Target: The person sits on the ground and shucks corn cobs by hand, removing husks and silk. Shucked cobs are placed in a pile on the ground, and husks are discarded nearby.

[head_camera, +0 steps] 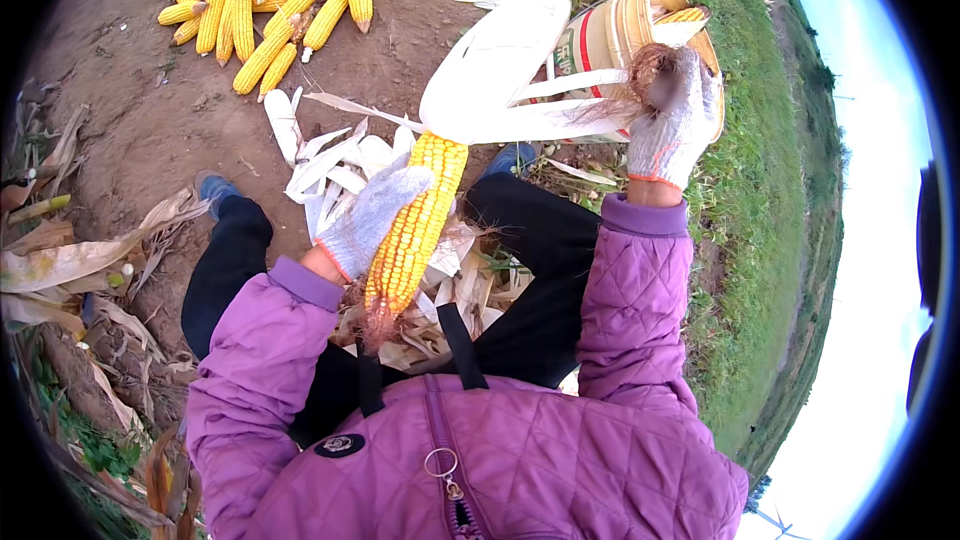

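Note:
My left hand (375, 214), in a pale knitted glove with an orange cuff edge, grips a yellow ear of corn (418, 217) in front of my lap. Brown silk hangs from its lower end. White husk leaves (499, 60) are peeled back from the ear's upper end and still attached there. My gloved right hand (671, 116) is closed on the tips of some husk strips, with a tuft of brown corn silk (651, 69) at the fingers. Directly behind that hand is a bucket (611, 34) that bears writing and has corn inside.
A pile of husked corn ears (262, 4) lies on bare soil (112, 82) ahead to the left. Loose husks (330, 165) cover the ground between my legs. Dry corn stalks (97, 255) lie at the left, and grass (757, 240) grows along the right.

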Motion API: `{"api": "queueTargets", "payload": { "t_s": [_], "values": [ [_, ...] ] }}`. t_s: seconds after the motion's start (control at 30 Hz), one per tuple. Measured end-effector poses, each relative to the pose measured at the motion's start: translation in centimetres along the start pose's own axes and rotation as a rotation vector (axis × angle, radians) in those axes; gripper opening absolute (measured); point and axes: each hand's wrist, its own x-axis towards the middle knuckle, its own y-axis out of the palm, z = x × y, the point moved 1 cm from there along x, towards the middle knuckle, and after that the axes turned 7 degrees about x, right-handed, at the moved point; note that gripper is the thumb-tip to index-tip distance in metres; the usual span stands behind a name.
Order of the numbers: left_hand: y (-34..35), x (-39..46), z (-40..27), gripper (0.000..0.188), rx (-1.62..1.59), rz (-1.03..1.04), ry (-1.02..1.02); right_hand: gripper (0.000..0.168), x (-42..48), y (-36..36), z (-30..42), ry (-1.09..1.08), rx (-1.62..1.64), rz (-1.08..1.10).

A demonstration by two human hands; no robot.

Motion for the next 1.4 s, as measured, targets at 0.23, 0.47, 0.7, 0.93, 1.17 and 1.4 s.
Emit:
{"api": "queueTargets", "payload": {
  "t_s": [0.23,0.47,0.7,0.93,1.17,1.4],
  "values": [
    [-0.4,1.0,-1.1,0.038,-0.037,-0.126,0.074,0.008,-2.1,0.4,2.1,-0.090,0.094,-0.065],
    [-1.5,1.4,-1.6,0.043,-0.216,-0.171,0.174,0.018,-3.0,0.2,2.1,0.206,-0.489,0.503],
    [-0.6,1.1,-1.6,0.038,-0.160,-0.044,0.146,0.054,-6.3,1.1,-2.1,0.145,-0.948,1.109],
    [1.7,0.3,-1.5,0.048,0.255,0.025,0.135,0.032,-7.7,3.9,-3.6,0.490,-0.241,0.826],
    [0.5,1.1,1.0,0.048,0.659,-0.136,0.358,0.033,-10.7,5.0,-3.0,0.817,-0.080,0.543],
    [-0.4,1.2,0.3,0.047,0.700,0.004,0.460,0.033,-11.6,4.8,-3.3,0.835,0.064,0.490]
  ]
}}
